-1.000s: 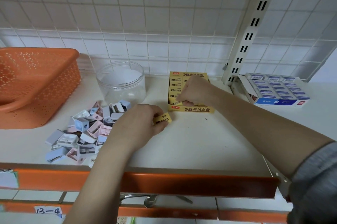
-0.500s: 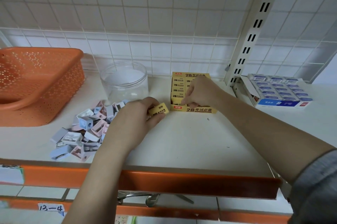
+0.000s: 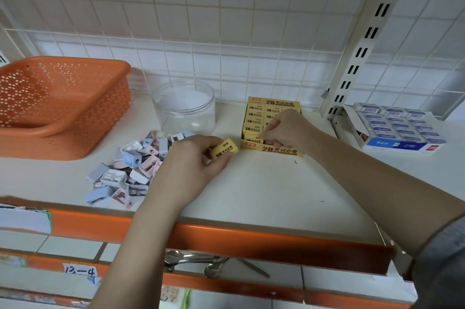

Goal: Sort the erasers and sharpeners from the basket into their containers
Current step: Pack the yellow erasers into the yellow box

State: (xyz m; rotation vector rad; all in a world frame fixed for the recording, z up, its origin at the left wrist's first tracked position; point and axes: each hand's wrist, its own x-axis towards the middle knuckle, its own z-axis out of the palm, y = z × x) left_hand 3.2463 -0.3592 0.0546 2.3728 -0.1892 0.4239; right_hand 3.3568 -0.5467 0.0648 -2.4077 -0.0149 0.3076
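My left grip [image 3: 193, 160] pinches a yellow eraser [image 3: 224, 149] just left of the yellow eraser box [image 3: 271, 150]; my right grip [image 3: 284, 130] curls round another eraser inside it, hidden. Sharpeners [image 3: 133, 165] lie piled beside the jar [image 3: 185, 107].

Two bare forearms in view. Left hand [image 3: 191, 165] and right hand [image 3: 286, 130] bare, no rings or watch visible. Grey sleeve [image 3: 442, 266], lower right of frame, on right arm.
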